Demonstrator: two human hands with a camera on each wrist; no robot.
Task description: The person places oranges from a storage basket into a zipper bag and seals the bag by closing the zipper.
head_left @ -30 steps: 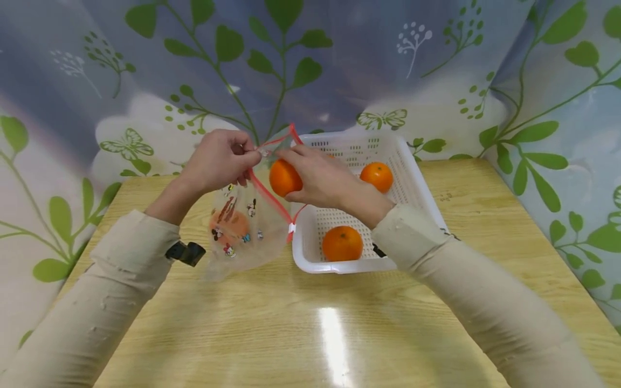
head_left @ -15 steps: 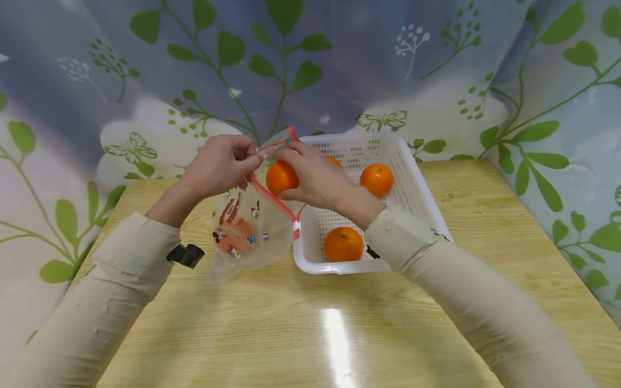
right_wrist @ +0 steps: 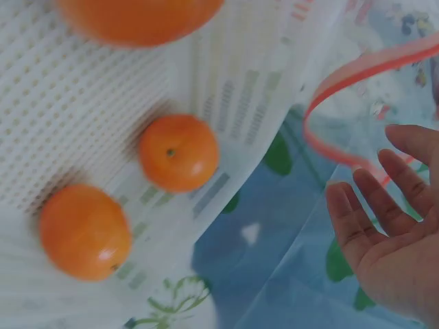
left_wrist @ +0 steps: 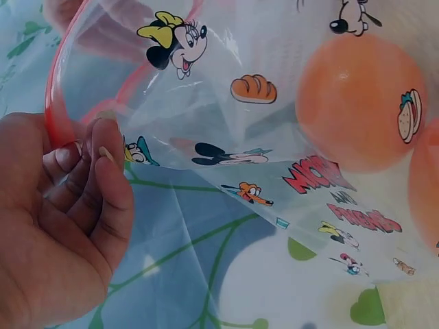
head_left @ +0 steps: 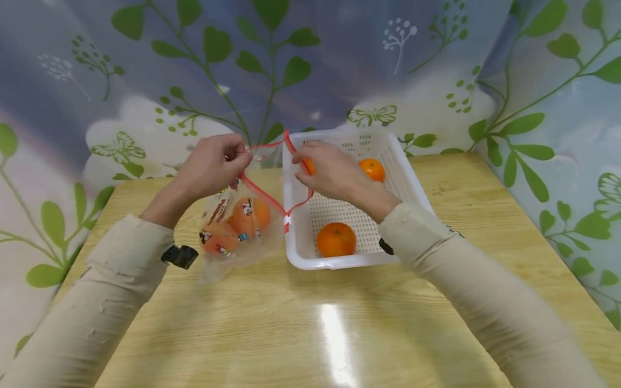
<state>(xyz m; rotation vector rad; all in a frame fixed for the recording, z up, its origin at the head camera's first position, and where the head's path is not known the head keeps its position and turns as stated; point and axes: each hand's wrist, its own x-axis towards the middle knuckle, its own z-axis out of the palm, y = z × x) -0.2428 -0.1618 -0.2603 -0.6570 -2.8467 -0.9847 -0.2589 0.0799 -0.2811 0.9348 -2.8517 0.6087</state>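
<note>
My left hand pinches the red zip edge of a clear plastic zip bag printed with cartoon figures. Two oranges lie inside the bag, one against the other, seen through its film in the left wrist view too. At the bag's wide mouth is my right hand, over the left part of the white basket. Nothing is in its loosely bent, spread fingers in the right wrist view, close to the red zip strip. The bag's white slider hangs at the near corner of the mouth.
Inside the basket are a near orange, a back right orange and another orange partly hidden behind my right hand. The wooden table runs back to a leaf-patterned curtain.
The orange in my right hand has gone down into the bag, beside the first one. My right hand has let go and drawn back to the right. The left hand keeps its pinch.
</note>
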